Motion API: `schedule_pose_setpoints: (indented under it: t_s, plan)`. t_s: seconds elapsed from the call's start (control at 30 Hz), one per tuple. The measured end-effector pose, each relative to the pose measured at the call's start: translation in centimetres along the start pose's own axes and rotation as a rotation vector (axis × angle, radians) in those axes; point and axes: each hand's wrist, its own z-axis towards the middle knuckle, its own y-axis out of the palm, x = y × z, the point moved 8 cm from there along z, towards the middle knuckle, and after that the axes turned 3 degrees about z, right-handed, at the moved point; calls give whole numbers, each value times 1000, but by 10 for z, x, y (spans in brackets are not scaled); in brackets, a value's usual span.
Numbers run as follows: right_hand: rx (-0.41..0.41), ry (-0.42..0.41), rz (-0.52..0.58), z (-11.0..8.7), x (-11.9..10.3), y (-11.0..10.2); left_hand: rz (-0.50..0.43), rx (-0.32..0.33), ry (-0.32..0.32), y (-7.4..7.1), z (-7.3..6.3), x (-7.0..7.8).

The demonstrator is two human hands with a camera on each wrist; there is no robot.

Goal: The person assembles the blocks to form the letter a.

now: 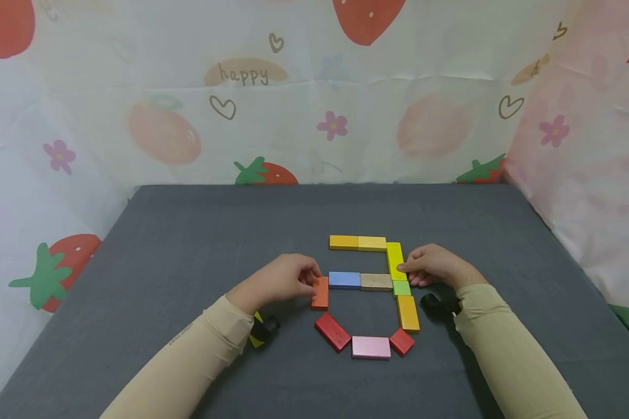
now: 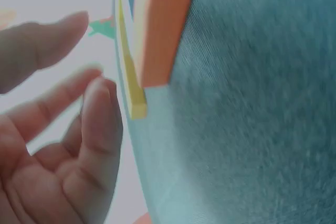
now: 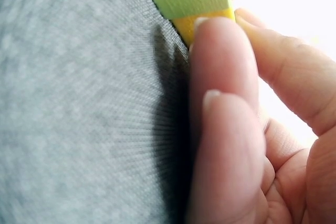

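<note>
An orange block (image 1: 320, 293) lies flat at the left of a layout of coloured blocks. My left hand (image 1: 283, 282) is beside its upper left edge. In the left wrist view, a gap separates the thumb (image 2: 47, 45) from the fingers, and none grips the orange block (image 2: 165, 30). My right hand (image 1: 440, 265) is at the right side of a bright yellow block (image 1: 395, 259). A digit reaches onto that block's edge, while other fingertips (image 3: 223, 51) rest along its side in the right wrist view. A green block (image 1: 401, 288) adjoins it.
Blue (image 1: 345, 280) and wooden (image 1: 376, 282) blocks form the middle row. Two yellow blocks (image 1: 357, 243) form the top row. A deep yellow block (image 1: 408, 313) lies below the green one. Red (image 1: 332, 331), pink (image 1: 371, 347) and small red (image 1: 402, 341) blocks curve along the bottom.
</note>
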Motion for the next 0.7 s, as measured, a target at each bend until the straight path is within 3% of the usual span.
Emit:
schedule_pose_setpoints:
  t_s: [0.1, 0.17, 0.37, 0.7]
  plan:
    - [3, 2, 1, 0, 1, -1, -31, 14, -105, -1, 6, -14]
    - [2, -3, 0, 1, 1, -1, -30, -2, -139, 2, 10, -19]
    - [6, -1, 0, 1, 2, -1, -14, -62, -151, 15, 15, -20]
    - [10, -3, 2, 2, 2, -2, -52, -100, -183, 17, 10, -13]
